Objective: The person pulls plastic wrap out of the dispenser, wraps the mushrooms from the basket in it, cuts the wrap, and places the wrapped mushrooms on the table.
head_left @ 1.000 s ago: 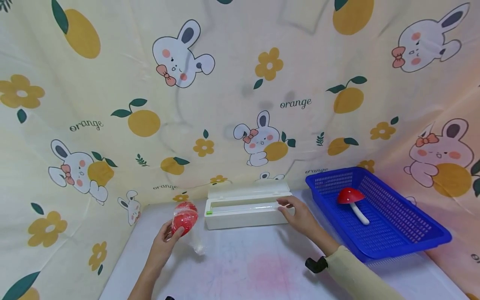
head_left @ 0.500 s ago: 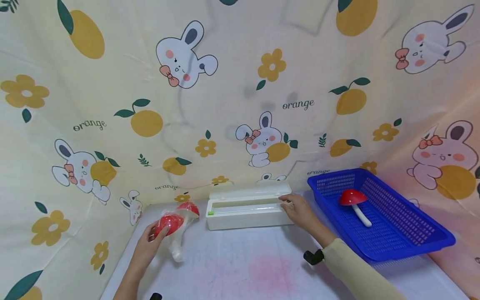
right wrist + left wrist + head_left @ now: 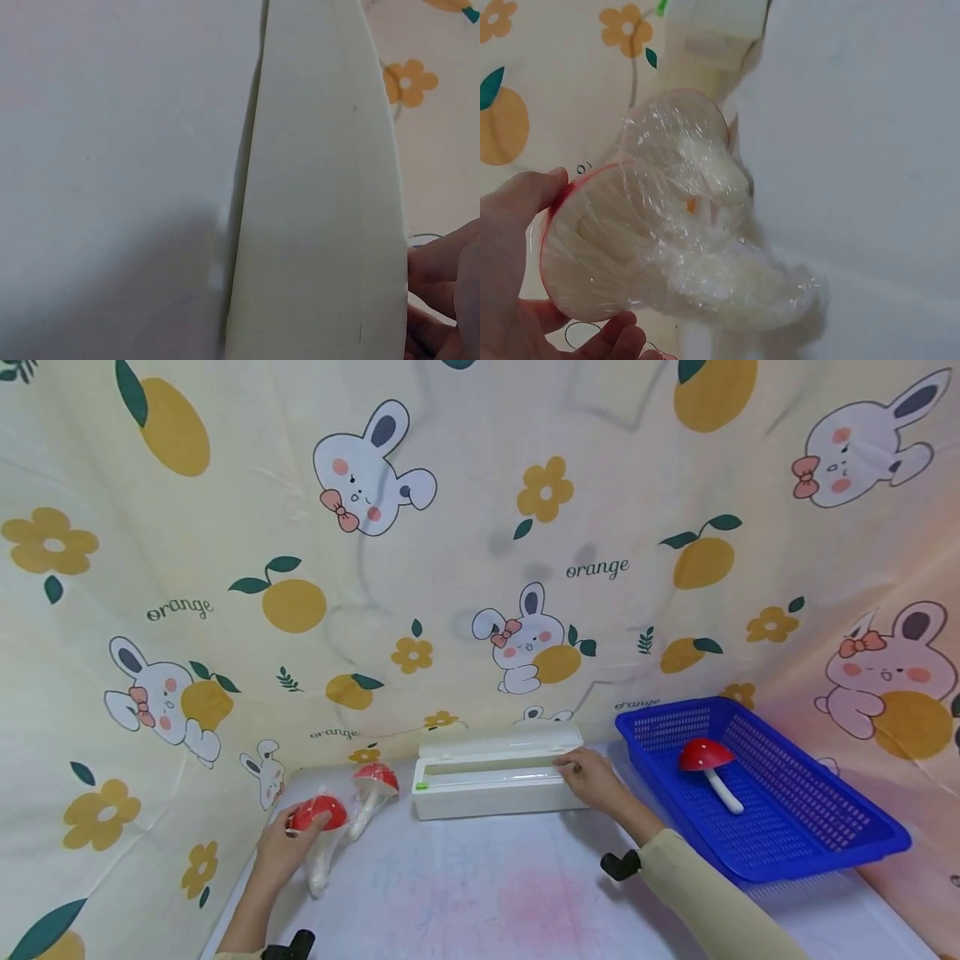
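Red-capped and wrapped, the mushroom [image 3: 330, 807] gripped in your left hand [image 3: 279, 847] is left of the box [image 3: 491, 800], stem running down toward you. Nearer the box, a second mushroom [image 3: 375, 783], also wrapped, leans the same way. Your right hand [image 3: 596, 787] is at the box's right end; whether it pinches anything, you can't tell. Since half a second ago, your left hand has shifted farther left of the box.

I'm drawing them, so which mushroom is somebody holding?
The leftmost mushroom, in the left hand. No hand holds the middle mushroom or the mushroom in the blue basket.
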A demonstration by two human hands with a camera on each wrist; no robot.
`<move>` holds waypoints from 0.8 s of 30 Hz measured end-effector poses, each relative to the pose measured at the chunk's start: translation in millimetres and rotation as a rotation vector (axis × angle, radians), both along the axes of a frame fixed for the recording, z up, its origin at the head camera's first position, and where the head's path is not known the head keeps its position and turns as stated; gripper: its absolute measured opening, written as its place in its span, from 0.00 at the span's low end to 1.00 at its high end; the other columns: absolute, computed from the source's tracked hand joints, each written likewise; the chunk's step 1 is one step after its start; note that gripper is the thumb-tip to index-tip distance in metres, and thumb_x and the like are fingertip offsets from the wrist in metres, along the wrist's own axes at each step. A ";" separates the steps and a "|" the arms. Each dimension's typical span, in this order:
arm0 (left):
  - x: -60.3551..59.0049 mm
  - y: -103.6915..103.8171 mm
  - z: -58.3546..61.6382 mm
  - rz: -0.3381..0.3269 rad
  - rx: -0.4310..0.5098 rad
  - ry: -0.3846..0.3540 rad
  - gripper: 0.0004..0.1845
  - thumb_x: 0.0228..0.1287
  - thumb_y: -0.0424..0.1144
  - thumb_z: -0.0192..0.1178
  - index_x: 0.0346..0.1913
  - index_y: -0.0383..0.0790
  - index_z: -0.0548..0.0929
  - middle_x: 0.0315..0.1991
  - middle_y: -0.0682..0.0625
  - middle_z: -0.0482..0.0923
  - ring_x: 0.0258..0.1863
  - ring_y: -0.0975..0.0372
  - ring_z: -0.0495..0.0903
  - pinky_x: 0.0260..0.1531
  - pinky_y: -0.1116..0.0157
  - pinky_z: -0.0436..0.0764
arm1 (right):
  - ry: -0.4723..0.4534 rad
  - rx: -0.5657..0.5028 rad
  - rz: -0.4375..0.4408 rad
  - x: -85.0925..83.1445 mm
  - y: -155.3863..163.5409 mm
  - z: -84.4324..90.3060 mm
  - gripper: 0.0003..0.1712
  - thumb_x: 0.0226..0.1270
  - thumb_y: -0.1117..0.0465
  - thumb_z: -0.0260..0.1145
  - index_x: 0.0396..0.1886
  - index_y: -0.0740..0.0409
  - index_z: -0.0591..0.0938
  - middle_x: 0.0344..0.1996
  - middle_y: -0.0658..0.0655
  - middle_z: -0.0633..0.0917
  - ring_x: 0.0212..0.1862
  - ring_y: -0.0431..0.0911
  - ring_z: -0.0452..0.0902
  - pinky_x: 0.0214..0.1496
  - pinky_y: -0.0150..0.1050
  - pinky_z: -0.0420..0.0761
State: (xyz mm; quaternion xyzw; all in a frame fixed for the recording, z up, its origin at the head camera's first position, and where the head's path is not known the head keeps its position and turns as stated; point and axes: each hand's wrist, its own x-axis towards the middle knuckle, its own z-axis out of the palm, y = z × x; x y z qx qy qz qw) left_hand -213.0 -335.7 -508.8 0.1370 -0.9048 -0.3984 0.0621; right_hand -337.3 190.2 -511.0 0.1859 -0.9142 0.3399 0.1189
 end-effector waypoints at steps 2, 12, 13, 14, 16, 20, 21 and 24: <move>-3.8 -1.1 -0.8 0.010 -0.011 0.005 0.46 0.78 0.58 0.61 0.79 0.25 0.60 0.71 0.22 0.65 0.67 0.32 0.70 0.64 0.37 0.79 | 0.012 -0.013 -0.003 -0.7 -0.3 -0.3 0.07 0.75 0.67 0.70 0.47 0.60 0.92 0.44 0.59 0.89 0.49 0.59 0.82 0.55 0.60 0.72; -20.9 -4.0 -9.8 0.071 -0.048 -0.057 0.51 0.74 0.64 0.61 0.79 0.25 0.57 0.72 0.20 0.59 0.70 0.27 0.62 0.65 0.31 0.74 | -0.094 -0.098 -0.038 -3.1 -0.9 -3.2 0.03 0.75 0.66 0.71 0.40 0.61 0.88 0.40 0.57 0.87 0.44 0.52 0.83 0.47 0.49 0.85; -21.5 -4.4 -10.9 0.075 -0.055 -0.066 0.51 0.75 0.64 0.61 0.79 0.25 0.57 0.72 0.19 0.59 0.69 0.27 0.61 0.66 0.30 0.73 | -0.099 -0.107 -0.040 -3.7 -0.9 -4.2 0.03 0.76 0.66 0.71 0.40 0.61 0.88 0.40 0.57 0.87 0.44 0.52 0.83 0.46 0.47 0.85; -21.8 -4.7 -12.0 0.077 -0.058 -0.076 0.51 0.75 0.64 0.60 0.79 0.24 0.56 0.72 0.19 0.58 0.69 0.27 0.60 0.66 0.30 0.72 | -0.101 -0.115 -0.041 -4.0 -0.7 -4.9 0.03 0.76 0.65 0.71 0.40 0.61 0.88 0.40 0.57 0.87 0.44 0.52 0.83 0.46 0.47 0.84; -22.0 -4.6 -14.0 0.083 -0.065 -0.098 0.50 0.76 0.63 0.59 0.79 0.24 0.55 0.72 0.19 0.57 0.70 0.27 0.58 0.67 0.28 0.70 | -0.100 -0.130 -0.045 -4.4 -0.3 -6.5 0.03 0.76 0.65 0.71 0.40 0.61 0.88 0.40 0.57 0.87 0.43 0.51 0.82 0.44 0.44 0.83; -23.4 -2.3 -14.7 0.100 -0.090 -0.096 0.50 0.75 0.62 0.60 0.79 0.25 0.55 0.71 0.19 0.57 0.69 0.27 0.57 0.67 0.27 0.68 | -0.086 -0.172 -0.057 -5.2 1.4 -8.3 0.02 0.76 0.65 0.71 0.41 0.61 0.88 0.38 0.57 0.87 0.40 0.48 0.80 0.40 0.40 0.80; -24.1 -0.9 -14.1 0.109 -0.097 -0.089 0.49 0.75 0.61 0.60 0.79 0.26 0.56 0.71 0.19 0.58 0.69 0.27 0.58 0.67 0.27 0.68 | -0.082 -0.187 -0.061 -6.0 1.8 -8.7 0.03 0.76 0.65 0.71 0.41 0.61 0.88 0.37 0.57 0.87 0.38 0.48 0.79 0.39 0.39 0.79; -27.7 2.6 -12.4 0.129 -0.130 -0.056 0.48 0.74 0.60 0.62 0.79 0.27 0.58 0.70 0.20 0.60 0.68 0.28 0.59 0.67 0.28 0.67 | -0.069 -0.229 -0.067 -8.5 2.9 -9.5 0.03 0.76 0.66 0.71 0.41 0.62 0.88 0.34 0.57 0.87 0.36 0.46 0.77 0.37 0.37 0.77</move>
